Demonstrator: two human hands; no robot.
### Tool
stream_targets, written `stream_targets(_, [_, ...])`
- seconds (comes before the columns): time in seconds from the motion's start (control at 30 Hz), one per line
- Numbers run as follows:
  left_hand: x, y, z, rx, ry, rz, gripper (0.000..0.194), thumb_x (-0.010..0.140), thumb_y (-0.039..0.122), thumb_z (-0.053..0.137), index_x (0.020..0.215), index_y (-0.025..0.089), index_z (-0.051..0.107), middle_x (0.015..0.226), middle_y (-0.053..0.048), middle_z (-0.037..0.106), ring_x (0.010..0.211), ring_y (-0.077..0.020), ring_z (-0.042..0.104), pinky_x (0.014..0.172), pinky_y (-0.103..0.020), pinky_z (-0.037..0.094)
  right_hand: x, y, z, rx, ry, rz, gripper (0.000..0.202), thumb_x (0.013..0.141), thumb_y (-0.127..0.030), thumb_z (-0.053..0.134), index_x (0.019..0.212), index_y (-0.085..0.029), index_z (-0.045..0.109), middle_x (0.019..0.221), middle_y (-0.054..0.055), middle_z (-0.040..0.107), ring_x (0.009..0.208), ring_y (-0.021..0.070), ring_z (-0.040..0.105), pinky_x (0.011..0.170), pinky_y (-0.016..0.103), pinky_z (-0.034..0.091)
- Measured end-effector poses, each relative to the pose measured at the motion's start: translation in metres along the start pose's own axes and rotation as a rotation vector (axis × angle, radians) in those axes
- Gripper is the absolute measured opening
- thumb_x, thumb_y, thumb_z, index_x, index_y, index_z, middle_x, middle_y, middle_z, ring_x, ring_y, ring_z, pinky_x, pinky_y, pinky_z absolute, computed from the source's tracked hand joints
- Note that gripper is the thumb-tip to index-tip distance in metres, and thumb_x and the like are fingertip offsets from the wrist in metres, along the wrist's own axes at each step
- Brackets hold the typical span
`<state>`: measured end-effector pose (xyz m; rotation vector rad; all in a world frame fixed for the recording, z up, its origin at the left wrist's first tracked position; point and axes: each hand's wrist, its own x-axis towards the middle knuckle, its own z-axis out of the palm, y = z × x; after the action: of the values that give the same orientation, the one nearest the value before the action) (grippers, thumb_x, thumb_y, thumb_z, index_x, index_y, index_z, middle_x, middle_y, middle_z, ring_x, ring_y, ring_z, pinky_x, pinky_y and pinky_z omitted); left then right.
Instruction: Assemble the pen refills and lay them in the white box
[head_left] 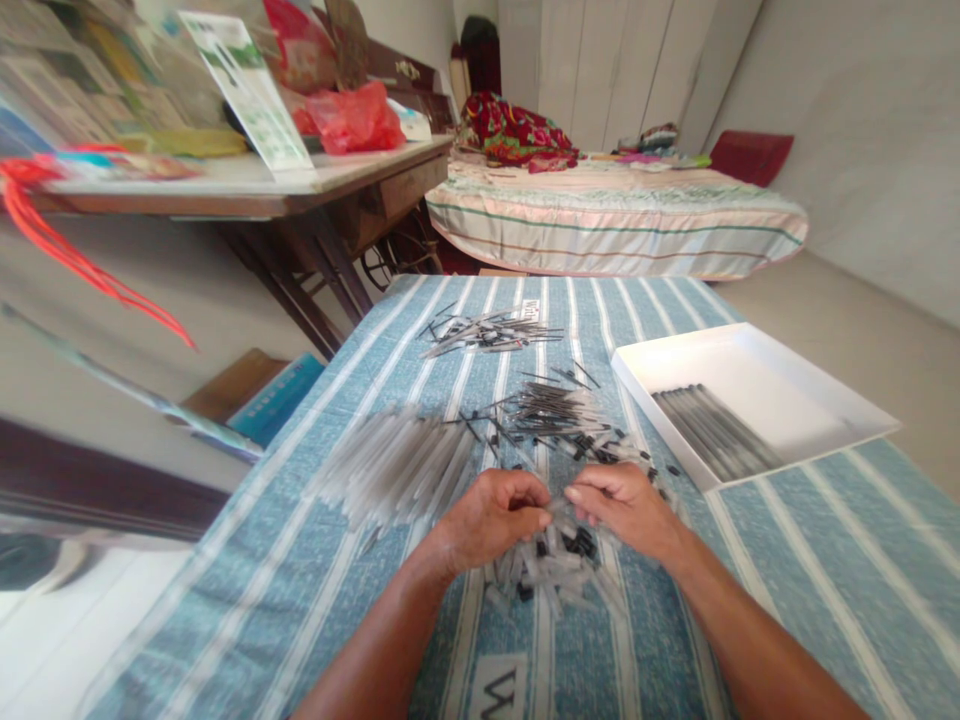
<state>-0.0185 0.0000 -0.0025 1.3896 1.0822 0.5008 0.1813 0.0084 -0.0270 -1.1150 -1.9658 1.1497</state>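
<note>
My left hand (pixel 493 515) and my right hand (pixel 626 503) are close together over the middle of the table, each with thumb and fingers pinched. Between the fingertips there seems to be something small and translucent, too blurred to name. Just below them lies a heap of clear pen caps (pixel 555 580) mixed with small black plugs (pixel 577 543). Left of my left hand spreads a pile of frosted pen barrels (pixel 405 460). Beyond my hands lie dark, thin pen refills (pixel 551 405), with more small black and clear parts (pixel 611 443) beside my right hand.
At the right stands a shallow white box (pixel 810 385) with a row of dark-filled pens (pixel 712 430). Another refill pile (pixel 495 330) lies at the far end of the striped tablecloth (pixel 300 500). A desk (pixel 352 180) stands to the left and a bed (pixel 615 220) behind.
</note>
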Motion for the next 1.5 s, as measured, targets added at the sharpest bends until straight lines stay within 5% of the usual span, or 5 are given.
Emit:
stream_targets(0.4, [0.0000,0.0003,0.0003,0.017,0.011,0.021,0.017,0.068,0.028,0.059,0.072,0.012,0.058,0.056,0.004,0.049,0.050,-0.0071,0.040,0.046,-0.019,0.029,-0.0002,0.0026,0.0003,0.036,-0.016,0.046,0.042,0.087,-0.041,0.043,0.055,-0.015,0.054,0.048,-0.002,0.053,0.045,0.0087,0.048,0.047,0.020,0.035])
stream_targets(0.53, [0.0005,-0.0011,0.0000,0.019,0.007,0.020,0.017,0.069,0.029,0.059,0.073,0.012,0.058,0.057,0.003,0.051,0.050,-0.0076,0.042,0.046,-0.019,0.030,0.0001,0.0000,-0.0002,0.096,-0.010,0.039,0.029,0.080,-0.043,0.054,0.074,-0.016,0.059,0.053,-0.003,0.055,0.047,0.0088,0.049,0.046,0.019,0.036])
stream_targets(0.67, [0.0007,-0.0019,0.0004,0.006,0.007,0.019,0.017,0.067,0.029,0.060,0.073,0.013,0.058,0.056,0.004,0.050,0.049,-0.0070,0.040,0.046,-0.019,0.030,0.0005,0.0004,0.0008,0.052,-0.023,0.072,0.045,0.086,-0.045,0.043,0.054,-0.016,0.053,0.046,-0.002,0.052,0.043,0.0079,0.047,0.045,0.019,0.035])
stream_targets(0.83, [0.0003,0.0003,0.0009,0.008,0.002,0.010,0.017,0.067,0.029,0.060,0.072,0.013,0.058,0.055,0.004,0.049,0.050,-0.0074,0.040,0.045,-0.019,0.030,0.0003,0.0022,0.0004,0.078,-0.023,0.046,0.030,0.081,-0.043,0.052,0.070,-0.016,0.059,0.055,-0.002,0.057,0.048,0.0091,0.050,0.047,0.019,0.038])
stream_targets(1.5, [0.0033,-0.0043,0.0058,0.255,0.108,0.152,0.005,0.070,0.018,0.055,0.067,0.014,0.057,0.057,0.004,0.047,0.054,-0.0083,0.042,0.050,-0.019,0.032,0.0010,-0.0006,0.0047,0.088,-0.008,0.117,0.036,0.083,-0.041,0.049,0.056,-0.018,0.050,0.049,-0.003,0.055,0.044,0.0082,0.050,0.045,0.018,0.037])
